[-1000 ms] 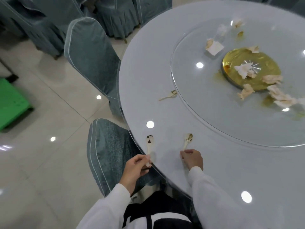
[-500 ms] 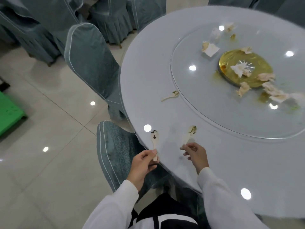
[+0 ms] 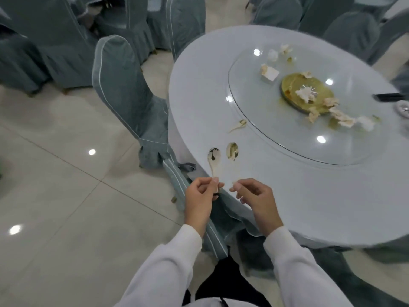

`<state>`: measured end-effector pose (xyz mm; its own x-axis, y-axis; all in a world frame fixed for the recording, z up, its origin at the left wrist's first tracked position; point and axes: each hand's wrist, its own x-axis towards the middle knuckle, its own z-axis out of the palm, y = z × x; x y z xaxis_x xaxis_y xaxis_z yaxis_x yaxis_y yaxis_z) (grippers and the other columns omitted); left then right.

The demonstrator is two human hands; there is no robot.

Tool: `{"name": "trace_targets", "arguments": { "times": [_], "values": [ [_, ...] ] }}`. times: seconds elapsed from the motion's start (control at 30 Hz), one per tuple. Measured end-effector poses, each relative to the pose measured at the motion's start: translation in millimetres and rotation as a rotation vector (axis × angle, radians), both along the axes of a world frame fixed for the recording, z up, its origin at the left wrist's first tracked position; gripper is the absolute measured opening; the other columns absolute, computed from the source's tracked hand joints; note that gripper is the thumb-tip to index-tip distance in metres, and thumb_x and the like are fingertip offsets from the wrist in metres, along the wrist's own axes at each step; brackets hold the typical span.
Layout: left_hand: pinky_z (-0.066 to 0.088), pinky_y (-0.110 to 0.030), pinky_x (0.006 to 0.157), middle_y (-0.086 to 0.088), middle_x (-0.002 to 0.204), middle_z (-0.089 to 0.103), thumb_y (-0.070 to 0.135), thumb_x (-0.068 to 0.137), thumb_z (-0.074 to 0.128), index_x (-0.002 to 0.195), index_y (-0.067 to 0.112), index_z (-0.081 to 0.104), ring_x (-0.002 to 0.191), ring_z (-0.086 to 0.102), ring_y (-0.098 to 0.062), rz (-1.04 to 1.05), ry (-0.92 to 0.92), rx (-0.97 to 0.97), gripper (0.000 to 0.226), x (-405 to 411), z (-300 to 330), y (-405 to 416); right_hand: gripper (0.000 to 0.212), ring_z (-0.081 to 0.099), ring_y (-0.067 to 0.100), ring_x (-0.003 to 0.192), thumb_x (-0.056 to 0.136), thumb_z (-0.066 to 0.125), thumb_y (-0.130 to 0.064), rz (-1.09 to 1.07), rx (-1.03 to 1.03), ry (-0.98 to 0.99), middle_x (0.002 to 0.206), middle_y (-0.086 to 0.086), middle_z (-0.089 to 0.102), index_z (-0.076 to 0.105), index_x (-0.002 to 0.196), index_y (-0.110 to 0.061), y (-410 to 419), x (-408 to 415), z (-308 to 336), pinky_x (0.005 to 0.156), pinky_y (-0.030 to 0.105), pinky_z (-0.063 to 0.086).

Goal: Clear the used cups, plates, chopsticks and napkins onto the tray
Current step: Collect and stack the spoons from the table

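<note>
My left hand (image 3: 202, 196) pinches the handle of a white soup spoon (image 3: 214, 159) with dark food residue in its bowl. My right hand (image 3: 254, 196) pinches the handle of a second soiled spoon (image 3: 232, 152). Both spoons are raised side by side over the near left edge of the round table (image 3: 298, 196). A third dirty spoon (image 3: 239, 125) lies on the tablecloth beside the glass turntable (image 3: 276, 134). A gold plate (image 3: 305, 91) with crumpled napkins (image 3: 340, 118) sits on the turntable. No tray is in view.
Grey-covered chairs stand close by: one at the table's left (image 3: 124, 85), another pushed under the near edge (image 3: 199, 213). More chairs crowd the far side. A dark flat object (image 3: 387, 96) lies at the table's right. Tiled floor (image 3: 55, 173) lies to the left.
Both hands have lifted their spoons off the tablecloth and brought them together. The view has pulled back and swung left, so the table now sits further right.
</note>
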<state>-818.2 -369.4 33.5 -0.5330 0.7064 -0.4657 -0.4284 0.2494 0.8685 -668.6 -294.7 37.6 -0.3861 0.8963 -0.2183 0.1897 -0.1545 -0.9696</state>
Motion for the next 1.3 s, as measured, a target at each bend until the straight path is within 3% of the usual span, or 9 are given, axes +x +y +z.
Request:
{"name": "trace_targets", "arguments": {
  "times": [0.13,0.27,0.43,0.6,0.73,0.9,0.97,1.1,1.3],
  "values": [
    [0.061,-0.023,0.079,0.001,0.093,0.081,0.029,0.099,0.072,0.105,0.009,0.071,0.09,0.077,-0.012,0.052,-0.054,0.039,0.021,-26,5,-27,0.017,0.067,0.028,0.08,0.092,0.08,-0.039,0.061,-0.054,-0.046,0.092,0.005,0.079,0.082,0.098,-0.023,-32,-33,-4,0.074,0.037,0.057],
    [0.062,-0.026,0.077,-0.003,0.092,0.081,0.027,0.098,0.074,0.104,0.009,0.072,0.087,0.077,-0.018,0.121,-0.118,0.035,0.019,-54,6,-50,0.008,0.065,0.011,0.073,0.093,0.079,-0.031,0.116,-0.053,-0.068,0.09,0.005,0.08,0.083,0.096,-0.025,-52,-73,-3,0.069,0.022,0.055],
    [0.063,-0.031,0.081,-0.006,0.093,0.081,0.026,0.096,0.076,0.104,0.005,0.072,0.085,0.078,-0.019,0.199,-0.162,0.054,0.023,-88,5,-68,0.006,0.069,0.009,0.077,0.095,0.077,-0.023,0.152,-0.076,-0.043,0.09,0.005,0.08,0.082,0.096,-0.019,-62,-123,4,0.07,0.02,0.054],
    [0.062,-0.034,0.085,-0.014,0.102,0.081,0.019,0.098,0.073,0.103,0.002,0.069,0.094,0.077,-0.025,0.278,-0.253,0.113,0.018,-124,4,-76,0.009,0.064,0.006,0.067,0.094,0.077,-0.013,0.205,-0.13,-0.022,0.08,0.005,0.078,0.079,0.094,-0.004,-63,-167,4,0.062,0.016,0.049],
    [0.06,-0.026,0.074,-0.016,0.107,0.08,0.018,0.098,0.072,0.11,-0.002,0.065,0.092,0.076,-0.022,0.309,-0.324,0.135,0.024,-145,8,-71,0.008,0.063,0.004,0.067,0.092,0.081,-0.022,0.221,-0.188,-0.027,0.077,0.001,0.076,0.083,0.088,-0.015,-56,-194,0,0.059,0.015,0.049],
    [0.055,-0.042,0.096,-0.014,0.11,0.079,0.022,0.096,0.075,0.112,0.001,0.065,0.098,0.074,-0.025,0.293,-0.333,0.125,0.028,-178,4,-51,0.017,0.062,0.007,0.066,0.087,0.086,-0.033,0.263,-0.251,-0.017,0.075,0.0,0.072,0.081,0.083,-0.017,-29,-229,-10,0.059,0.016,0.049],
    [0.059,-0.038,0.091,-0.014,0.111,0.079,0.027,0.094,0.077,0.111,0.005,0.066,0.098,0.075,-0.023,0.264,-0.337,0.12,0.03,-194,-1,-38,0.024,0.064,0.008,0.069,0.084,0.087,-0.04,0.29,-0.261,-0.018,0.077,0.003,0.073,0.081,0.081,-0.017,-15,-244,-13,0.059,0.017,0.051],
    [0.059,-0.023,0.069,-0.013,0.109,0.079,0.034,0.084,0.083,0.101,0.014,0.071,0.09,0.078,-0.017,0.205,-0.356,0.082,0.029,-230,-6,1,0.036,0.066,0.011,0.073,0.079,0.086,-0.055,0.307,-0.222,-0.066,0.082,0.006,0.075,0.08,0.085,-0.02,28,-270,-16,0.065,0.02,0.051],
    [0.059,-0.023,0.067,-0.011,0.106,0.079,0.032,0.081,0.083,0.102,0.015,0.071,0.08,0.075,-0.009,0.095,-0.389,0.028,0.03,-263,-3,72,0.023,0.067,0.013,0.072,0.095,0.073,-0.043,0.127,-0.187,-0.068,0.081,0.002,0.075,0.078,0.089,-0.021,93,-282,-26,0.067,0.026,0.054]
  ]
}}
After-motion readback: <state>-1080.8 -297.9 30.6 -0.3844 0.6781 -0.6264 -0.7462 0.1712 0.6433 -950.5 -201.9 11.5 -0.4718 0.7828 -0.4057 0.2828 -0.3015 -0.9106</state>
